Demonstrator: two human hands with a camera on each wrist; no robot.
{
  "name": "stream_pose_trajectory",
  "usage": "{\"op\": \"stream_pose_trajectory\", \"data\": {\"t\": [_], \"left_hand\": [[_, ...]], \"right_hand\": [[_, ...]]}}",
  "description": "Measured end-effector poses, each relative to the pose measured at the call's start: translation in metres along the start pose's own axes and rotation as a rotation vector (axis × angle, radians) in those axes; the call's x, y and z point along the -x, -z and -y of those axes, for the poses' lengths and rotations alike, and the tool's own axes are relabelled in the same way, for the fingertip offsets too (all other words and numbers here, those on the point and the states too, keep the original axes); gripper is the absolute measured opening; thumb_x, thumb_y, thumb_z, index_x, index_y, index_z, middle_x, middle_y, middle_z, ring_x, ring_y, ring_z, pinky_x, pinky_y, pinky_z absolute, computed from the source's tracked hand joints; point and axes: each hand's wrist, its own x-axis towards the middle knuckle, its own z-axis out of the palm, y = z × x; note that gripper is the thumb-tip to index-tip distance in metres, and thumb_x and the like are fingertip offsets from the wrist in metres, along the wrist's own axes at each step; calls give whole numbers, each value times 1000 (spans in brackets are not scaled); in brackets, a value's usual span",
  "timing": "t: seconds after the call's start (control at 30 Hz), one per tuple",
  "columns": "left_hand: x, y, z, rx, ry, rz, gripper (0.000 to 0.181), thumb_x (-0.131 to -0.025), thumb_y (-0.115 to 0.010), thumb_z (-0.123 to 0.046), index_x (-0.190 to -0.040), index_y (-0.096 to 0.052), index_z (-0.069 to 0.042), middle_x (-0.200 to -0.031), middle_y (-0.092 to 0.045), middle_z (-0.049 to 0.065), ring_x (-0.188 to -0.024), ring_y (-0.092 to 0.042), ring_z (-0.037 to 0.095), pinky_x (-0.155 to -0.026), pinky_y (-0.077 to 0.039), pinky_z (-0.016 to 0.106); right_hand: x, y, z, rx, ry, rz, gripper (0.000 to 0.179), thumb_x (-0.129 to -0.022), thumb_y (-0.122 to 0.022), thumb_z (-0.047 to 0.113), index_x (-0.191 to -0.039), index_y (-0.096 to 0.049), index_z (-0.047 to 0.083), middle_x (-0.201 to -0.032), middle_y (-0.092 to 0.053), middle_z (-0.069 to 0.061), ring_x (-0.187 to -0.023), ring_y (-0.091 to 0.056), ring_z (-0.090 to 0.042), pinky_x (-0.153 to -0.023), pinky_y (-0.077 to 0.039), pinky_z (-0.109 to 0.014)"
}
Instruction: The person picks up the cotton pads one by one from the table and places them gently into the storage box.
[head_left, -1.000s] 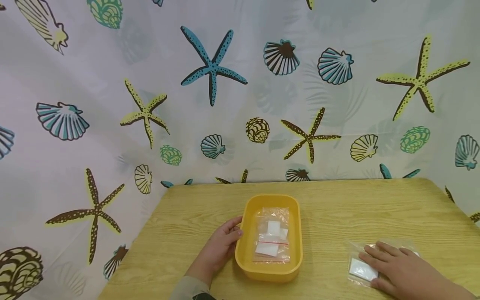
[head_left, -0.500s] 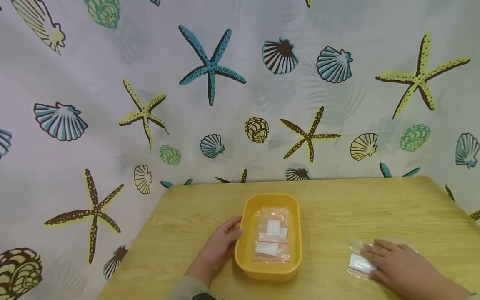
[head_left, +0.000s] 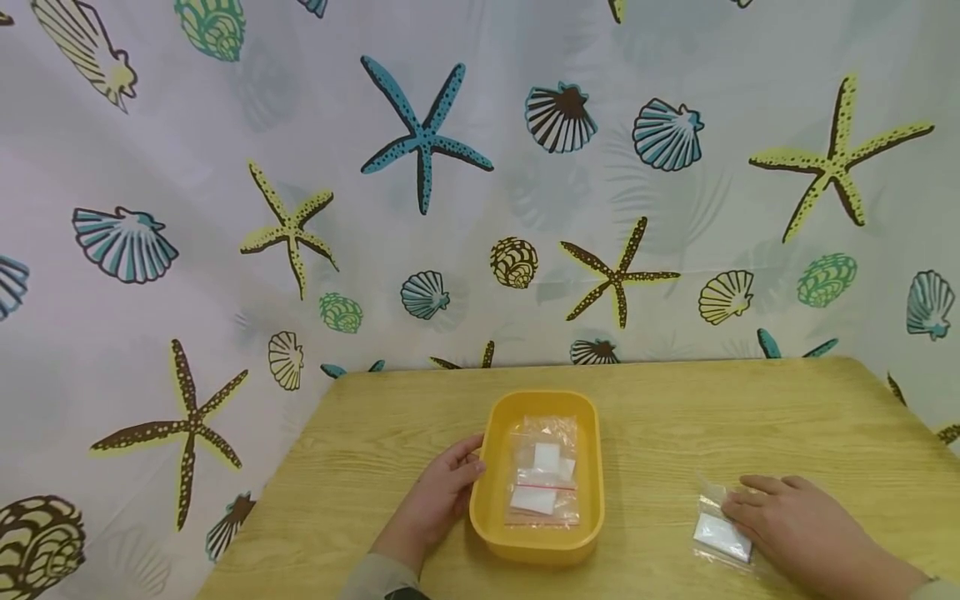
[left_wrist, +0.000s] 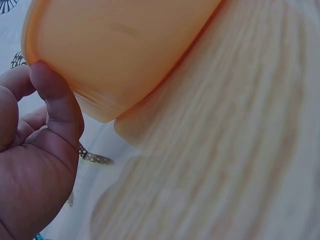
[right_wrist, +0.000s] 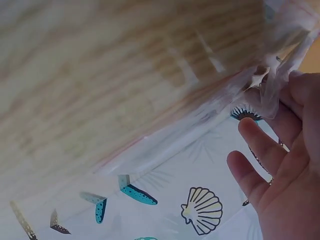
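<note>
A yellow plastic tub [head_left: 542, 553] stands on the table, holding several clear zip bags [head_left: 534, 500] with white squares inside. My left hand [head_left: 442, 492] holds the tub's left side; in the left wrist view the thumb [left_wrist: 52, 82] lies against its wall. Right of the tub, my right hand [head_left: 798, 525] pinches a clear zip bag [head_left: 722, 537] containing a flat white piece. In the right wrist view, thumb and index finger grip the crumpled plastic [right_wrist: 280, 90], while other fingers [right_wrist: 255, 145] extend off it. Part of the bag is hidden beneath the hand.
The wooden table [head_left: 360, 425] extends behind and on both sides of the tub. A white curtain [head_left: 480, 192] printed with starfish and shells hangs at the table's back edge and wraps around the left and right sides.
The right hand has drawn together over the bag, from fingers spread flat to fingers bent at its edge, showing more of the white piece. The left hand and tub have stayed put.
</note>
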Motion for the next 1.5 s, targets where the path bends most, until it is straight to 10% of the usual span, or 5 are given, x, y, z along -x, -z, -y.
{"op": "stream_pose_trajectory", "data": {"t": [0.63,0.93,1.5], "left_hand": [[0,0,4,-15,-10,8,53,-105,-54,-12,-155,-40,-8,-121,-48,16,-101,-59,20,-86,-57,33],[1,2,3,-42,-17,-7,52,-105,-56,-15,-154,-42,-10,-119,-48,17,-95,-59,20,-82,-57,31],[0,2,5,-42,-37,6,52,-105,-56,-14,-154,-42,-8,-119,-50,17,-98,-60,21,-84,-57,32]], "right_hand": [[12,-10,10,-348,-182,71,77,-90,-49,75,-152,-49,30,-152,-40,-26,-137,-40,-49,-98,-36,-72],[10,-9,10,-249,-108,-54,62,-102,-47,58,-154,-47,25,-153,-47,-8,-137,-44,-38,-96,-41,-67],[-9,-1,9,-14,-60,-51,45,-99,-65,34,-140,-63,16,-140,-61,0,-132,-52,-30,-96,-49,-56]]}}
